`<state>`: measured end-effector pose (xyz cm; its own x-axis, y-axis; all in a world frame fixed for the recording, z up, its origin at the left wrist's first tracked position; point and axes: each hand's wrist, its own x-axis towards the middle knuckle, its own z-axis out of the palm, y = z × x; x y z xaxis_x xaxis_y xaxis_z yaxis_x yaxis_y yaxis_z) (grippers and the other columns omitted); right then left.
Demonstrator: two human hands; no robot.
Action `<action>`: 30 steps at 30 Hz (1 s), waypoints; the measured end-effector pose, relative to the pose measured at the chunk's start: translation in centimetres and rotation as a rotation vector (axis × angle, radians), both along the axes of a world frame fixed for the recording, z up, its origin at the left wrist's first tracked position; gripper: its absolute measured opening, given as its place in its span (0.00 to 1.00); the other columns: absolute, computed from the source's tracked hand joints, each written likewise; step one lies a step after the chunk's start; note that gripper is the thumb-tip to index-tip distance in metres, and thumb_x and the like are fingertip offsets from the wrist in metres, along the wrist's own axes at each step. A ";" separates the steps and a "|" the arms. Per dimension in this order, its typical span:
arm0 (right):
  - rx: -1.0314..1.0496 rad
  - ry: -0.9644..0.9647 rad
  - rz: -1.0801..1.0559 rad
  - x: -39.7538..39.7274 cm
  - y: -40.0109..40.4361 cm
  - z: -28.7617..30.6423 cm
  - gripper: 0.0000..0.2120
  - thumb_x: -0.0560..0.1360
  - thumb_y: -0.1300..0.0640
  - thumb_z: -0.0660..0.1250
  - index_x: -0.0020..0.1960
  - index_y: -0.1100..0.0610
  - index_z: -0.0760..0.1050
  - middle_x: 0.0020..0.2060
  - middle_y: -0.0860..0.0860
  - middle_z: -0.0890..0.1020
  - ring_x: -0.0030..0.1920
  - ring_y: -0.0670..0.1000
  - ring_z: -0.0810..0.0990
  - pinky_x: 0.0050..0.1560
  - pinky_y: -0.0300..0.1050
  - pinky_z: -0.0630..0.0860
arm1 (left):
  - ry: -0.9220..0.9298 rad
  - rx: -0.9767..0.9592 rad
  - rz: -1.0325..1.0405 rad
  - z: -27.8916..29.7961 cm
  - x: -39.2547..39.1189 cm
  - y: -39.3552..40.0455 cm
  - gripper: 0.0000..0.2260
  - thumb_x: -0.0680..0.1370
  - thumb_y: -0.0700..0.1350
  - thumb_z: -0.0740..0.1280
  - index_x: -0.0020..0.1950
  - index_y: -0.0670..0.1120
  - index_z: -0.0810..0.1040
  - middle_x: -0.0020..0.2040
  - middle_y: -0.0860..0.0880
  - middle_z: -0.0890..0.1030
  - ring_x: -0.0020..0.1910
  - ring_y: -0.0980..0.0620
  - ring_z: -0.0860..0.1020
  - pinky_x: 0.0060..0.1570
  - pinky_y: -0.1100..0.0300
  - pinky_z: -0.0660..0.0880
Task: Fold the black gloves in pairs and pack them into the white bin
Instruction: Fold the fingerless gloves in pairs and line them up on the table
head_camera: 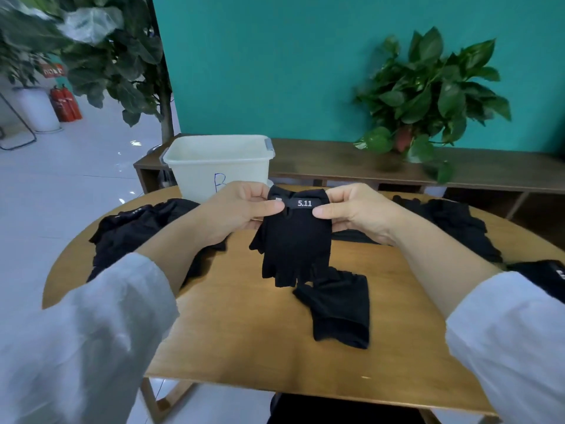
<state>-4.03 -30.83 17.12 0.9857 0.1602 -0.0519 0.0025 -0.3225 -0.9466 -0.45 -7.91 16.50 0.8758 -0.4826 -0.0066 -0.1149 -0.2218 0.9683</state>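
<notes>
A black fingerless glove (295,240) with a white "5.11" label hangs over the middle of the wooden table (244,338), fingers pointing down. My left hand (238,209) pinches its cuff at the left corner and my right hand (357,212) pinches the right corner. A second black glove (339,310) lies flat on the table just below and to the right. Several more black gloves lie in a pile at the left (134,231) and another pile at the right (449,218). The white bin (214,166) stands at the table's far edge, behind my left hand; I cannot see its inside.
One more black glove (547,276) lies at the table's right edge by my right sleeve. A low wooden shelf (336,160) with a potted plant (428,96) runs behind the table along a teal wall. A tall plant (116,56) stands at the back left.
</notes>
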 end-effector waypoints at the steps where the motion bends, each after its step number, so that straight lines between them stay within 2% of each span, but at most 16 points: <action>1: -0.001 0.003 -0.005 -0.2 -0.3 -0.1 0.09 0.76 0.63 0.69 0.55 0.61 0.81 0.51 0.57 0.85 0.53 0.56 0.84 0.56 0.49 0.80 | -0.002 0.009 -0.002 0.0 -0.1 -0.4 0.12 0.79 0.41 0.68 0.59 0.35 0.77 0.54 0.42 0.84 0.55 0.44 0.82 0.57 0.53 0.79; 5: 0.051 0.008 -0.016 -0.9 -1.5 -0.4 0.09 0.76 0.58 0.69 0.55 0.60 0.81 0.51 0.56 0.85 0.54 0.57 0.83 0.59 0.52 0.78 | -0.016 0.013 0.005 -0.1 -0.2 -1.8 0.11 0.79 0.41 0.68 0.57 0.36 0.78 0.52 0.42 0.85 0.53 0.47 0.82 0.59 0.50 0.78; 8: 0.060 -0.004 -0.028 -0.8 -2.3 -0.9 0.09 0.77 0.57 0.69 0.54 0.59 0.82 0.50 0.55 0.85 0.54 0.57 0.83 0.59 0.53 0.78 | -0.017 0.016 0.003 -0.3 0.0 -2.9 0.08 0.79 0.40 0.68 0.56 0.38 0.79 0.51 0.44 0.85 0.51 0.49 0.83 0.56 0.54 0.79; 12: 0.023 -0.021 -0.079 0.3 -2.8 -1.9 0.02 0.76 0.60 0.70 0.46 0.57 0.82 0.46 0.56 0.86 0.51 0.57 0.84 0.59 0.57 0.78 | -0.051 0.069 0.007 -1.0 0.9 -3.8 0.06 0.79 0.39 0.68 0.54 0.39 0.79 0.47 0.45 0.86 0.45 0.54 0.83 0.47 0.61 0.79; 14: 0.003 -0.036 -0.098 1.0 -2.8 -2.4 0.04 0.75 0.62 0.71 0.42 0.56 0.82 0.47 0.60 0.85 0.53 0.61 0.82 0.60 0.60 0.77 | -0.065 0.073 0.027 -1.3 1.5 -4.0 0.05 0.78 0.38 0.68 0.53 0.40 0.80 0.45 0.46 0.86 0.42 0.55 0.83 0.40 0.66 0.77; 16: -0.001 -0.047 -0.114 1.6 -3.3 -2.5 0.04 0.75 0.63 0.71 0.41 0.58 0.81 0.48 0.62 0.84 0.53 0.62 0.82 0.60 0.60 0.77 | -0.065 0.052 0.039 -1.7 2.2 -4.5 0.04 0.78 0.38 0.69 0.52 0.40 0.80 0.43 0.47 0.86 0.40 0.56 0.83 0.38 0.67 0.76; 18: -0.031 -0.056 -0.130 1.9 -4.4 -2.3 0.02 0.74 0.65 0.71 0.45 0.64 0.80 0.49 0.64 0.83 0.50 0.61 0.83 0.59 0.57 0.78 | -0.075 0.031 0.031 -2.1 2.7 -5.6 0.04 0.77 0.37 0.69 0.51 0.41 0.80 0.43 0.47 0.86 0.41 0.55 0.84 0.39 0.67 0.77; 20: -0.088 -0.059 -0.158 2.0 -6.1 -2.2 0.06 0.74 0.66 0.71 0.48 0.68 0.79 0.48 0.65 0.83 0.46 0.58 0.82 0.58 0.55 0.78 | -0.110 0.033 0.020 -2.5 3.1 -7.4 0.04 0.77 0.37 0.70 0.51 0.41 0.80 0.43 0.48 0.86 0.43 0.55 0.84 0.41 0.67 0.77; 24: -0.198 -0.121 -0.274 0.8 -10.0 -1.8 0.02 0.73 0.67 0.72 0.44 0.65 0.79 0.42 0.58 0.85 0.43 0.53 0.84 0.48 0.47 0.81 | -0.230 0.040 0.005 -3.1 3.0 -12.2 0.04 0.76 0.37 0.71 0.48 0.45 0.80 0.41 0.52 0.86 0.42 0.57 0.83 0.42 0.65 0.78; 26: -0.296 -0.181 -0.329 -0.6 -12.0 -2.0 0.04 0.72 0.67 0.72 0.41 0.61 0.79 0.40 0.54 0.85 0.41 0.49 0.83 0.45 0.44 0.79 | -0.290 0.019 -0.021 -3.7 2.1 -14.7 0.06 0.75 0.36 0.71 0.46 0.47 0.79 0.42 0.52 0.85 0.42 0.57 0.83 0.45 0.65 0.78; 28: -0.398 -0.200 -0.358 -2.6 -13.9 -3.1 0.09 0.71 0.67 0.73 0.40 0.55 0.78 0.38 0.49 0.84 0.41 0.46 0.82 0.46 0.46 0.78 | -0.353 0.059 -0.063 -5.5 0.4 -16.9 0.08 0.75 0.37 0.71 0.45 0.50 0.78 0.43 0.54 0.85 0.44 0.58 0.82 0.48 0.61 0.78; 30: -0.546 -0.174 -0.375 -5.4 -15.4 -5.6 0.13 0.71 0.65 0.73 0.40 0.47 0.77 0.38 0.45 0.83 0.42 0.47 0.82 0.47 0.53 0.79 | -0.459 0.182 -0.111 -8.2 -2.0 -18.6 0.07 0.76 0.41 0.70 0.46 0.54 0.77 0.45 0.56 0.83 0.46 0.57 0.80 0.51 0.55 0.77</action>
<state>-9.43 -46.22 11.56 0.9708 -0.1978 0.1360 -0.0651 -0.7623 -0.6439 -2.43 -26.52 8.31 0.7514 -0.6000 0.2744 -0.5523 -0.3445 0.7591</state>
